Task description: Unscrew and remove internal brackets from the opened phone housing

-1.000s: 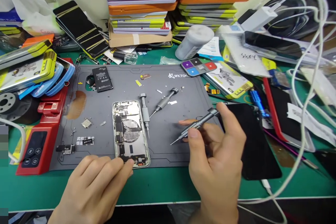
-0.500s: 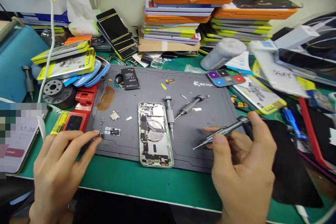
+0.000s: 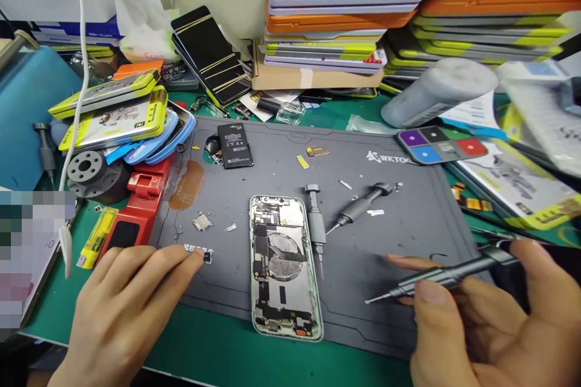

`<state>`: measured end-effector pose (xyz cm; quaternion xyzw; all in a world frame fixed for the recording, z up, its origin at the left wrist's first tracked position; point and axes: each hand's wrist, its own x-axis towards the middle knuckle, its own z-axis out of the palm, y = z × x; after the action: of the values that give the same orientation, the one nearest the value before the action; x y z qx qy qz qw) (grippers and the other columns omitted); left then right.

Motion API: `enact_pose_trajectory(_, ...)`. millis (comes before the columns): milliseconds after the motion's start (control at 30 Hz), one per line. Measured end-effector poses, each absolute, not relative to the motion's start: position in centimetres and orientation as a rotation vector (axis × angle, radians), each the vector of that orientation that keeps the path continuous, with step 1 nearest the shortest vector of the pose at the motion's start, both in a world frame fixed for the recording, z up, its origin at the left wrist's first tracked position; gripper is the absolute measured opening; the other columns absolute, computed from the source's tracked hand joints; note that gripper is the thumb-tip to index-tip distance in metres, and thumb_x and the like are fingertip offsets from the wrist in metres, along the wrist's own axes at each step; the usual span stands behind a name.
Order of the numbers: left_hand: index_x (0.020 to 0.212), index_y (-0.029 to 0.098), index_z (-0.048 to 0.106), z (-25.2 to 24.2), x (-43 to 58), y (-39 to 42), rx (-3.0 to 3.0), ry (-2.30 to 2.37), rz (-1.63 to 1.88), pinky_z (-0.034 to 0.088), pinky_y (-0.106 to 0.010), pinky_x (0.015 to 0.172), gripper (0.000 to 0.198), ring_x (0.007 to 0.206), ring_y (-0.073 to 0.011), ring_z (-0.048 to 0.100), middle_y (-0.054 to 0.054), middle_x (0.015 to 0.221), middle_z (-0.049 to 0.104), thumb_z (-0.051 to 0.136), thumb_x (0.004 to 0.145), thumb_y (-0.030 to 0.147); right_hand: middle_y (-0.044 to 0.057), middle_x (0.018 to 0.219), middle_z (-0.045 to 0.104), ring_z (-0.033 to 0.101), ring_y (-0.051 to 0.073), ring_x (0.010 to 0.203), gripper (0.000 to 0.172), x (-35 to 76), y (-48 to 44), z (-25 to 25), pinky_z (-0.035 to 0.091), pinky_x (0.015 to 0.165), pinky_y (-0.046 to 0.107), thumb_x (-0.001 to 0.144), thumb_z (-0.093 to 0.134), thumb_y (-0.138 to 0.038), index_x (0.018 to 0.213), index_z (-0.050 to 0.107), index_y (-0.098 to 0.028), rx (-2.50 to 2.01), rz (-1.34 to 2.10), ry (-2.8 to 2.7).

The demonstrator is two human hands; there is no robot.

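An opened phone [image 3: 284,266] with its inner boards showing lies on a grey work mat [image 3: 408,217]. My right hand [image 3: 494,326] is closed round a grey precision screwdriver [image 3: 436,278], tip pointing left, a little right of the phone. My left hand [image 3: 122,308] rests at the mat's left edge, its fingertips pinching a small black part [image 3: 202,252]. Two more screwdrivers [image 3: 316,227] [image 3: 358,208] lie just right of the phone. A black battery [image 3: 235,145] lies at the mat's top left.
Small screws and metal bits [image 3: 202,221] dot the mat. A red fixture [image 3: 136,205] and stacked yellow boxes [image 3: 113,115] stand at left. Orange and yellow boxes [image 3: 345,18] pile at the back. A colour-patch tray [image 3: 438,144] and a grey bottle [image 3: 436,92] sit at right.
My left hand left the phone's lower end, moved left and took a small black part at the mat's edge. The view moved closer; my right hand keeps the screwdriver.
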<state>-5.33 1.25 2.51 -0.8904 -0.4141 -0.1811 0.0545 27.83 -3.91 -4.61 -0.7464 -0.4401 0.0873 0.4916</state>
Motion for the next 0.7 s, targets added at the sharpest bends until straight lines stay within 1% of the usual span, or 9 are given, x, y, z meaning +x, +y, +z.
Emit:
enact_pose_trajectory(100, 0.138, 0.013, 0.069, 2.4, -5.7, 1.2, -2.724, -1.166, -0.453, 0.047, -0.043, 0.089, 0.038, 0.102, -0.0238, 0.065, -0.009, 0.128, 0.075, 0.047, 0.108, 0.006, 0.017, 0.111, 0.079, 0.075, 0.045, 0.086, 0.091, 28.0, -3.8, -4.8, 0.06, 0.075, 0.076, 0.09, 0.082, -0.063, 0.169, 0.043, -0.039, -1.823, 0.218, -1.093)
enact_pose_trajectory(200, 0.131, 0.013, 0.071, 2.9, -5.3, 1.9, -2.728, -1.094, -0.368, 0.048, -0.042, 0.09, 0.037, 0.103, -0.0242, 0.066, -0.009, 0.127, 0.074, 0.046, 0.106, 0.003, 0.017, 0.109, 0.08, 0.075, 0.045, 0.08, 0.095, 28.6, -3.8, -5.2, 0.061, 0.065, 0.071, 0.086, 0.082, -0.066, 0.169, 0.042, -0.043, -1.79, 0.204, -1.156)
enact_pose_trajectory(233, 0.127, 0.013, 0.072, 3.1, -5.1, 2.2, -2.721, -1.055, -0.35, 0.048, -0.042, 0.088, 0.035, 0.101, -0.024, 0.066, -0.01, 0.124, 0.074, 0.045, 0.107, 0.003, 0.017, 0.108, 0.08, 0.075, 0.044, 0.078, 0.096, 28.7, -3.8, -5.4, 0.061, 0.062, 0.07, 0.086, 0.082, -0.067, 0.169, 0.041, -0.044, -1.783, 0.203, -1.168)
enact_pose_trajectory(300, 0.116, 0.013, 0.073, 3.5, -4.3, 2.9, -2.688, -1.018, -0.339, 0.047, -0.041, 0.084, 0.028, 0.097, -0.0235, 0.066, -0.009, 0.115, 0.075, 0.046, 0.109, 0.006, 0.017, 0.108, 0.08, 0.075, 0.044, 0.077, 0.095, 28.9, -3.9, -5.5, 0.062, 0.062, 0.072, 0.086, 0.081, -0.068, 0.169, 0.041, -0.043, -1.8, 0.207, -1.146)
enact_pose_trajectory(367, 0.107, 0.014, 0.072, 3.7, -3.4, 3.2, -2.631, -1.09, -0.364, 0.046, -0.042, 0.08, 0.019, 0.092, -0.0233, 0.064, -0.008, 0.107, 0.074, 0.053, 0.11, 0.012, 0.018, 0.108, 0.079, 0.074, 0.044, 0.075, 0.097, 28.9, -3.9, -5.5, 0.062, 0.062, 0.074, 0.085, 0.082, -0.068, 0.169, 0.041, -0.043, -1.802, 0.211, -1.142)
enact_pose_trajectory(433, 0.106, 0.015, 0.07, 3.6, -2.5, 3.0, -2.58, -1.237, -0.427, 0.045, -0.042, 0.08, 0.011, 0.09, -0.0236, 0.062, -0.007, 0.104, 0.072, 0.06, 0.109, 0.017, 0.019, 0.108, 0.079, 0.074, 0.045, 0.074, 0.098, 28.9, -3.8, -5.4, 0.061, 0.059, 0.073, 0.084, 0.084, -0.065, 0.17, 0.04, -0.044, -1.772, 0.209, -1.173)
enact_pose_trajectory(467, 0.109, 0.015, 0.07, 3.5, -2.0, 2.8, -2.582, -1.283, -0.452, 0.045, -0.042, 0.081, 0.01, 0.091, -0.0238, 0.062, -0.008, 0.105, 0.072, 0.06, 0.109, 0.017, 0.019, 0.107, 0.079, 0.074, 0.045, 0.074, 0.098, 28.9, -3.8, -5.3, 0.061, 0.057, 0.071, 0.085, 0.084, -0.063, 0.17, 0.039, -0.045, -1.752, 0.207, -1.192)
enact_pose_trajectory(633, 0.123, 0.016, 0.07, 2.5, -0.9, 1.5, -2.695, -1.335, -0.506, 0.043, -0.041, 0.081, 0.035, 0.094, -0.0236, 0.059, -0.008, 0.114, 0.071, 0.037, 0.113, 0.013, 0.017, 0.11, 0.079, 0.077, 0.046, 0.08, 0.09, 28.8, -3.7, -5.0, 0.061, 0.056, 0.068, 0.087, 0.083, -0.055, 0.168, 0.043, -0.046, -1.708, 0.186, -1.217)
enact_pose_trajectory(700, 0.126, 0.016, 0.07, 2.2, -0.9, 1.4, -2.683, -1.386, -0.551, 0.042, -0.041, 0.082, 0.038, 0.094, -0.0235, 0.057, -0.009, 0.116, 0.07, 0.034, 0.114, 0.013, 0.016, 0.111, 0.079, 0.077, 0.046, 0.085, 0.09, 28.6, -3.6, -4.8, 0.062, 0.058, 0.067, 0.087, 0.084, -0.051, 0.167, 0.044, -0.046, -1.699, 0.189, -1.217)
